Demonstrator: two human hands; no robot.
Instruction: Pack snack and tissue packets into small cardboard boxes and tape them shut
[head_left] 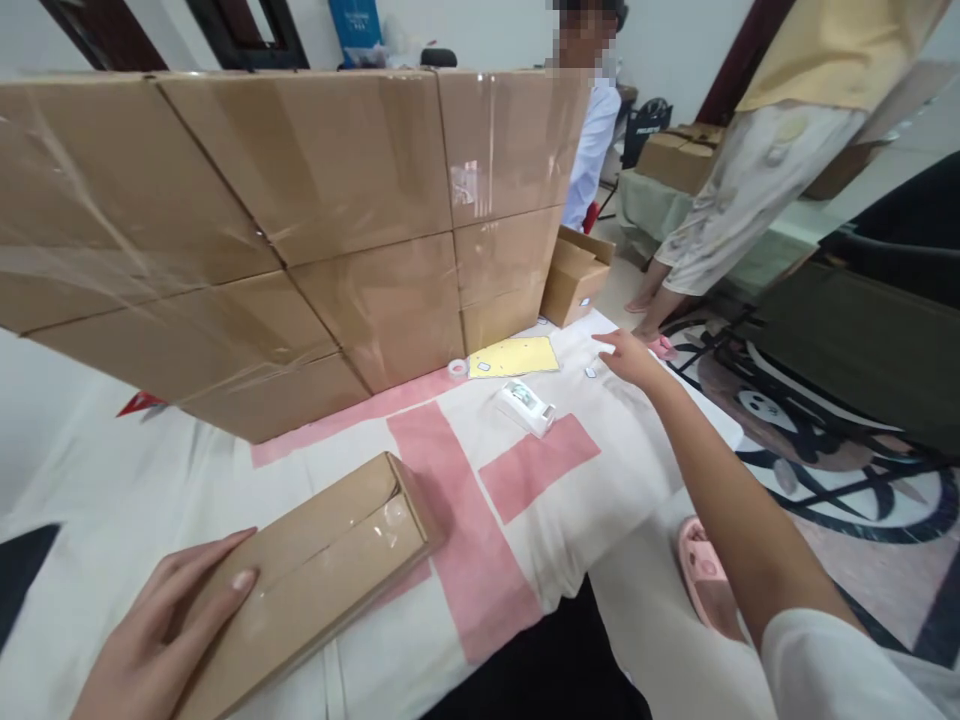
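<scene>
- While the left hand (161, 625) lies flat and open on the near end of a small cardboard box (315, 575), palm down and fingers spread over its taped lid, it grips nothing; the pressure probably keeps the box from sliding on the cloth
- The box rests on a white cloth with pink blocks (480, 560), tilted away to the right, its seam sealed with clear tape
- Right hand (628, 357): arm stretched far forward, fingers loosely extended and empty; the fingertips sit just beside a small white label (590, 373) on the cloth, apparently reaching for it
- White tape dispenser (527, 407): lies on its side between the box and the right hand, within reach of either
- Yellow sheet (515, 356) and roll of clear tape (458, 368): lie at the foot of the stack, near the dispenser; a second small label lies on the sheet's left edge
- Stack of large cartons (300, 220): bound together in clear film, forming a wall along the far side of the cloth
- Another person in pale trousers (742, 190) stands well apart at the right
- Writing: none can be read; the labels are too small and the cartons show no print
</scene>
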